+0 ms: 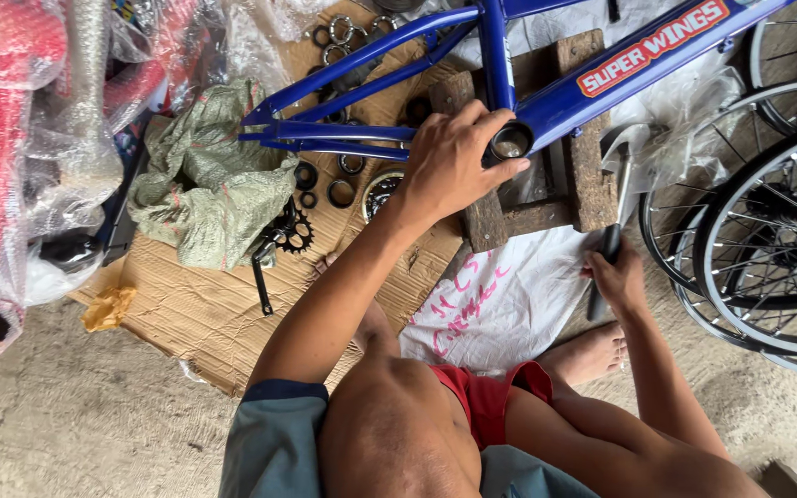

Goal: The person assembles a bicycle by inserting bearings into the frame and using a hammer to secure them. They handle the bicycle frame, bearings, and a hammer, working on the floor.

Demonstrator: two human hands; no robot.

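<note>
The person sits low, bare knees up near the camera, one bare foot (590,353) flat on the concrete beside a white sack (500,300) with pink scrawl. The right hand (616,277), forearm running up from the lower right with the wrist bent slightly inward, is closed in a fist around the dark handle of a hammer (612,231); the tool stands nearly upright, its metal head up by a piece of clear plastic wrap and just right of the wooden block (583,175). The left arm stretches forward from a grey-blue sleeve, almost straight, and the left hand (454,161) lies palm-down over the bottom-bracket shell (511,141) of the blue frame (500,65), fingers curled over the top of the tube junction and thumb reaching under toward the shell's open round end, pressing it down on the block. The frame lies across the block, its rear stays pointing left. On the cardboard (205,304) under the left forearm lie a crank with chainring (280,242), several black rings and a crumpled green cloth (209,184). Spoked wheels (772,240) lean at the right; red bubble-wrapped frames (11,138) fill the far left.
</note>
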